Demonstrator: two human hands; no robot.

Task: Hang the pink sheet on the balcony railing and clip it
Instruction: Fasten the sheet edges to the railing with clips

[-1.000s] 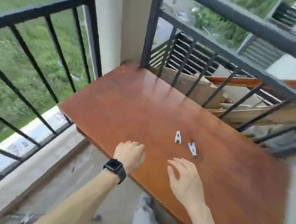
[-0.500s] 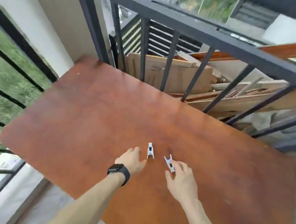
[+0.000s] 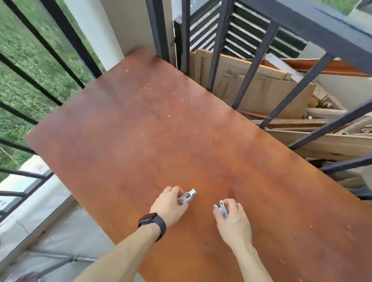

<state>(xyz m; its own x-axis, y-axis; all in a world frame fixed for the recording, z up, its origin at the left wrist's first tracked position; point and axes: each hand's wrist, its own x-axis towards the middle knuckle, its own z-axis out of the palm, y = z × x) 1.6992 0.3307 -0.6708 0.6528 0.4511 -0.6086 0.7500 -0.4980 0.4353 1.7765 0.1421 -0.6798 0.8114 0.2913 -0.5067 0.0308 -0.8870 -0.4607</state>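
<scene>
Two pale forked clips (image 3: 187,196) (image 3: 220,208), left hand (image 3: 168,206) pinching one, right hand (image 3: 232,220) another, scratched board (image 3: 158,125)

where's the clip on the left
Head view, low centre: the left clip is pinched by the left hand over the board, beside the right clip.

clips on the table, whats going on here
A person at a brown table on a balcony pinches a white clip in each hand: the left hand has the left clip, the right hand the right clip, both low over the tabletop. No pink sheet is in view, and the railing shown has nothing on it.
</scene>
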